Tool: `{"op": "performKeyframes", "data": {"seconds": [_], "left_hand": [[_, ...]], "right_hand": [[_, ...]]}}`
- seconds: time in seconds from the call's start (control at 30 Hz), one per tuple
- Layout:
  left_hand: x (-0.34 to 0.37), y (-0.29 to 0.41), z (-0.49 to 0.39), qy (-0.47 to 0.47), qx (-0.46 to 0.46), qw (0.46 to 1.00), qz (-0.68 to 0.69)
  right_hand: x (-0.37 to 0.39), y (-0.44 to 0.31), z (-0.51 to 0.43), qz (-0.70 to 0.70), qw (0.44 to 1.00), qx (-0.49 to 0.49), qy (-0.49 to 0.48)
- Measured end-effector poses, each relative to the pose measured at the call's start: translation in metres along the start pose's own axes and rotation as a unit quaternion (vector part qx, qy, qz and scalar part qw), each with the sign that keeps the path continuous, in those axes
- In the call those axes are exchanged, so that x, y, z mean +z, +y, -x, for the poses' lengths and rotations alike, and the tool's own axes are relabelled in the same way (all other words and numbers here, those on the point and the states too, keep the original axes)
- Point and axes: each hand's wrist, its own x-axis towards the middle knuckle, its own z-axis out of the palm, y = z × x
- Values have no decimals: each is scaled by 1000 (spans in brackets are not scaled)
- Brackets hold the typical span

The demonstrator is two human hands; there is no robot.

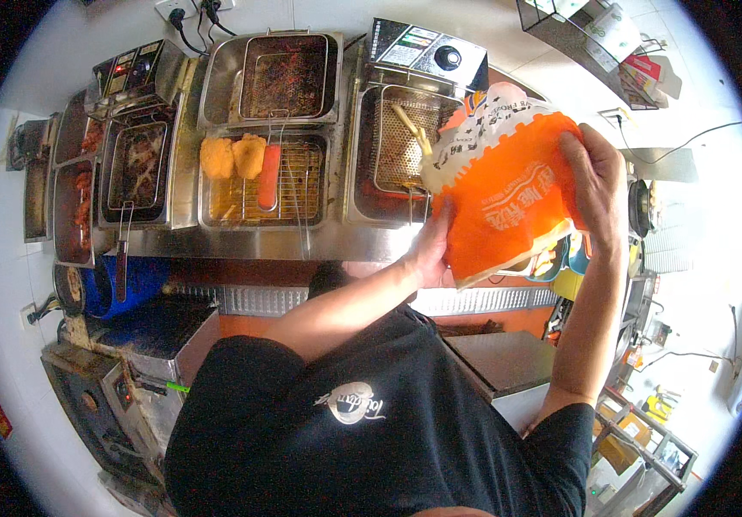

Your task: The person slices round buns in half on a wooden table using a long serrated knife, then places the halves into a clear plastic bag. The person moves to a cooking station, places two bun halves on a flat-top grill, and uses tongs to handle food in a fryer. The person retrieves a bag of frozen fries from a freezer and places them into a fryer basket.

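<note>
Both hands hold an orange and white plastic food bag (pixel 507 187) that bears printing, tilted over the right fryer. My left hand (pixel 434 249) grips its lower left side near the mouth. At the far right edge of the bag my right hand (pixel 597 171) is closed on the plastic. Pale frozen fries (pixel 415 132) slide from the bag's mouth into the perforated fryer basket (pixel 387 148). To the left, two breaded fried pieces (pixel 234 157) lie on a wire draining rack (pixel 290 174), beside a red basket handle (pixel 269 176).
An empty-looking basket (pixel 290 77) sits behind the rack. Further left stands another fryer with a dark-handled basket (pixel 137 165). The control box (pixel 429 52) is behind the right fryer. A steel counter edge (pixel 248 245) runs before me; a blue bin (pixel 122 287) stands below left.
</note>
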Motion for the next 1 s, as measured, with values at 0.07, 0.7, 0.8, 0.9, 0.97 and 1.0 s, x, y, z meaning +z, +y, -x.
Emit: {"op": "performKeyframes", "data": {"seconds": [0.07, 0.7, 0.8, 0.9, 0.97, 1.0], "left_hand": [[-1, 0, -5, 19, 22, 999, -30], [7, 2, -27, -51, -13, 997, 51], [11, 5, -27, -32, -3, 999, -7], [13, 7, -27, -25, 14, 1000, -10], [13, 9, -27, -32, 24, 999, -16], [13, 10, -28, -38, 26, 999, -26]], "right_hand": [[1, -2, -6, 7, 1000, -30, 3], [1, 1, -8, -10, 999, 33, 39], [-2, 1, -6, -5, 998, 30, 48], [-7, 3, 3, -31, 997, 29, 62], [-10, 8, 11, -65, 993, 56, 81], [-13, 11, 17, -101, 991, 37, 83]]}}
